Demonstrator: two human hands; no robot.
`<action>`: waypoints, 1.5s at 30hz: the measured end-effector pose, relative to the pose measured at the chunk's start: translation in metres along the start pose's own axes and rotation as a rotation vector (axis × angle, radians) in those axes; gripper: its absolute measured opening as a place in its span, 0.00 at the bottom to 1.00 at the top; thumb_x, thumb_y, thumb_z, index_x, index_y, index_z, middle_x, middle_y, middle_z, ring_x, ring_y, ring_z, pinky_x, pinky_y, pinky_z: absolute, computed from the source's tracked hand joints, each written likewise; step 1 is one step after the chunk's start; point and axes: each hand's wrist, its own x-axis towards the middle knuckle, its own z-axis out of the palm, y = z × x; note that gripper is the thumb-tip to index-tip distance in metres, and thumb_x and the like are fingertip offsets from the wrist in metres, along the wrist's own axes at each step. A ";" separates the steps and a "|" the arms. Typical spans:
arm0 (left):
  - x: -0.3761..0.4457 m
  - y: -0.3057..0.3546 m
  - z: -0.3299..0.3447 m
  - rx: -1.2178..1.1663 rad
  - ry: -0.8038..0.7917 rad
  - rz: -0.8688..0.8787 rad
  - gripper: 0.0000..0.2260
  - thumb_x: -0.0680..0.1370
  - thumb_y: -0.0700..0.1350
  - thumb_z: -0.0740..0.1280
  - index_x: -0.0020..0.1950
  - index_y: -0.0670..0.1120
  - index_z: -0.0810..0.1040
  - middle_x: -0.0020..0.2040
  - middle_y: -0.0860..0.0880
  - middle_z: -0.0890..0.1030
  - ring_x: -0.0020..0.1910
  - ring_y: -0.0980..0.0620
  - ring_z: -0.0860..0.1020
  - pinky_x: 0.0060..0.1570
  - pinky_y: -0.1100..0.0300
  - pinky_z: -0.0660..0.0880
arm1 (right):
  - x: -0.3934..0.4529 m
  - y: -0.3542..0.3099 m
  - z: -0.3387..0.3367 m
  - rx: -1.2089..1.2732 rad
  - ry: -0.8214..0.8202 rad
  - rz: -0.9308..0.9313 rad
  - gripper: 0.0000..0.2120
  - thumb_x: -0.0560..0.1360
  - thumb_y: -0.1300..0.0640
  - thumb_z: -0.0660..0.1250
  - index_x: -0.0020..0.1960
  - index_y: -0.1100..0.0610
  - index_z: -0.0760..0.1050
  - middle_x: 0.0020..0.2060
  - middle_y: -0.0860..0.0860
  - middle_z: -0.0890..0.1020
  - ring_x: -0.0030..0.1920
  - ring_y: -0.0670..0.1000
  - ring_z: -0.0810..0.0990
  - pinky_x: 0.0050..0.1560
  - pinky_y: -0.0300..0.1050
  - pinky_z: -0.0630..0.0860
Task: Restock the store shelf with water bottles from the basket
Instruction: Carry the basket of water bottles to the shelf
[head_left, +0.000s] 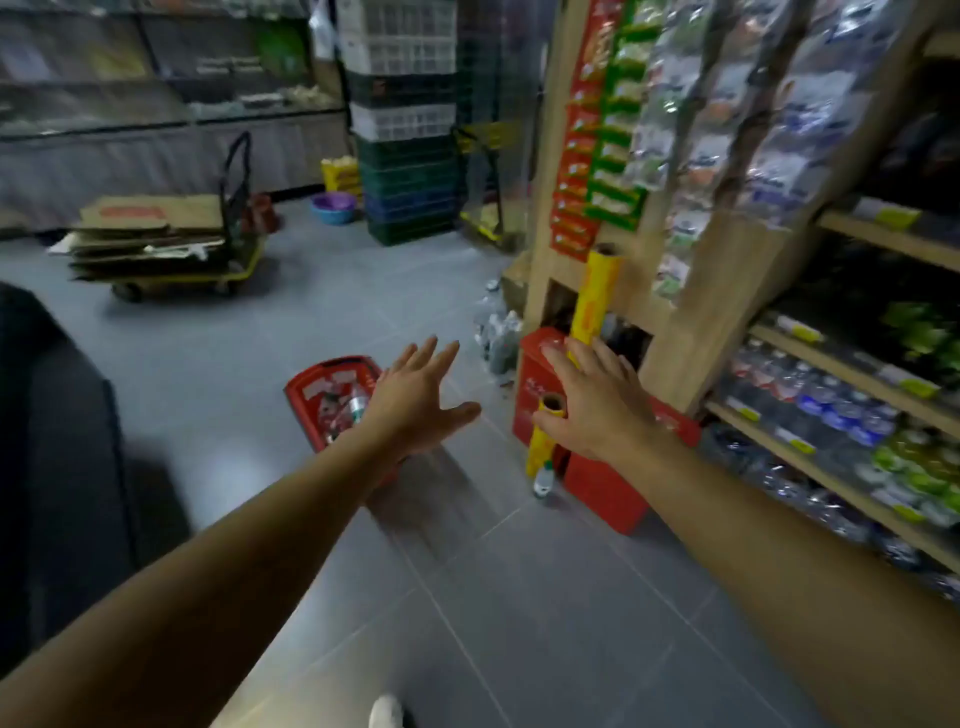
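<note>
A red shopping basket sits on the grey tiled floor ahead, with a clear water bottle lying inside it. My left hand hovers over the basket's right side, fingers spread and holding nothing. My right hand is stretched out open in front of red crates, also with nothing in it. The wooden store shelf runs along the right, its lower levels lined with rows of water bottles. The picture is blurred by motion.
Red crates and two yellow rolls stand at the shelf's end, with a small bottle on the floor beside them. Bottle packs sit behind. A trolley with flattened cardboard and stacked crates stand farther back.
</note>
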 end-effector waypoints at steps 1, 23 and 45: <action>-0.001 -0.015 -0.002 -0.003 -0.002 -0.029 0.40 0.74 0.63 0.68 0.80 0.55 0.52 0.81 0.47 0.52 0.79 0.44 0.51 0.76 0.45 0.54 | 0.011 -0.014 0.009 -0.004 -0.019 -0.028 0.41 0.73 0.34 0.62 0.79 0.47 0.49 0.79 0.49 0.51 0.78 0.57 0.47 0.75 0.56 0.49; 0.083 -0.301 0.023 -0.148 0.036 -0.616 0.40 0.74 0.62 0.68 0.80 0.51 0.53 0.79 0.46 0.57 0.78 0.45 0.56 0.74 0.47 0.57 | 0.283 -0.187 0.168 0.077 -0.304 -0.259 0.40 0.73 0.35 0.63 0.78 0.47 0.50 0.78 0.51 0.53 0.78 0.57 0.48 0.75 0.56 0.50; 0.305 -0.443 0.127 -0.203 -0.063 -0.989 0.41 0.73 0.62 0.70 0.79 0.54 0.54 0.79 0.46 0.59 0.77 0.44 0.58 0.72 0.42 0.61 | 0.598 -0.181 0.324 0.238 -0.523 -0.394 0.39 0.74 0.39 0.66 0.77 0.53 0.56 0.74 0.54 0.62 0.74 0.58 0.58 0.73 0.54 0.59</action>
